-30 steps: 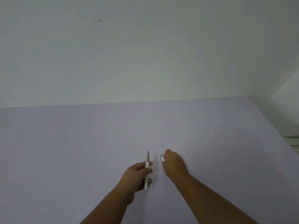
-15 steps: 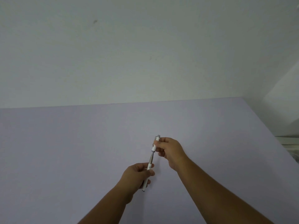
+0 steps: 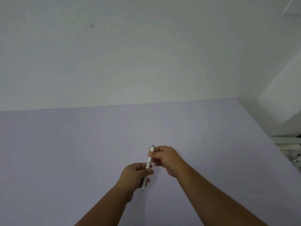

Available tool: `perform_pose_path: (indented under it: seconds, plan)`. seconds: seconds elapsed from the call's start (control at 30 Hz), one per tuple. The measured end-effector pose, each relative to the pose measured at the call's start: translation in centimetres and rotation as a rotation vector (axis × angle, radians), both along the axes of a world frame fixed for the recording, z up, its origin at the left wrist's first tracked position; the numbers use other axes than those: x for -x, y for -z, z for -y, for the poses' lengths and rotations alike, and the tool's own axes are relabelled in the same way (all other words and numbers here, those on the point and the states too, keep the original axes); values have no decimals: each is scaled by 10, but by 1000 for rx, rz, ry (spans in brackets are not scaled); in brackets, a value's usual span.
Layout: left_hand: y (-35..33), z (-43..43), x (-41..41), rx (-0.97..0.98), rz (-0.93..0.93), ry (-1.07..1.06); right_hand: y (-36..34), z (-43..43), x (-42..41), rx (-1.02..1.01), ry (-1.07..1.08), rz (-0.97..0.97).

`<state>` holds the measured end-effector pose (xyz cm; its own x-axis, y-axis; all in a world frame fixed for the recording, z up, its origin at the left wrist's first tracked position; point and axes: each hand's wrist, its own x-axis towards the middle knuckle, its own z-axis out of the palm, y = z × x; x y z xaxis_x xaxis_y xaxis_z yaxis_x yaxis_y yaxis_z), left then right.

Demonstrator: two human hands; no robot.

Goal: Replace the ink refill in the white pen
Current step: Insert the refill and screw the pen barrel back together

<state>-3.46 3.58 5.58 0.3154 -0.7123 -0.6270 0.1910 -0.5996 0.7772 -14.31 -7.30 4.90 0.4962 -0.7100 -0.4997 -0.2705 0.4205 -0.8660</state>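
The white pen (image 3: 149, 160) stands almost upright above the lilac table (image 3: 65, 152), held between both hands. My left hand (image 3: 135, 175) grips its lower half, and the metal tip pokes out below the fingers. My right hand (image 3: 164, 158) pinches the upper half, the part with the clip and grey end button. The two halves meet at a silver ring just above my left thumb. The refill is hidden inside the barrel.
The table's far edge meets a plain white wall (image 3: 146, 54). Beyond the table's right edge sit a white block (image 3: 283, 103) and some white clutter (image 3: 291, 150).
My right hand picked the upper pen half off the table, brought it over the exposed refill in my left hand, and slid it down until the two halves met.
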Motion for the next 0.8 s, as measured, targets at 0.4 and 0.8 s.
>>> perform_pose_path:
  seconds: [0.4,0.8]
  plan:
    - [22,9,5,-47,-32,-51,15,20,24,337,72,-503]
    - [70,28,19,-103,308,-103,65,-6,45,491,-87,-765]
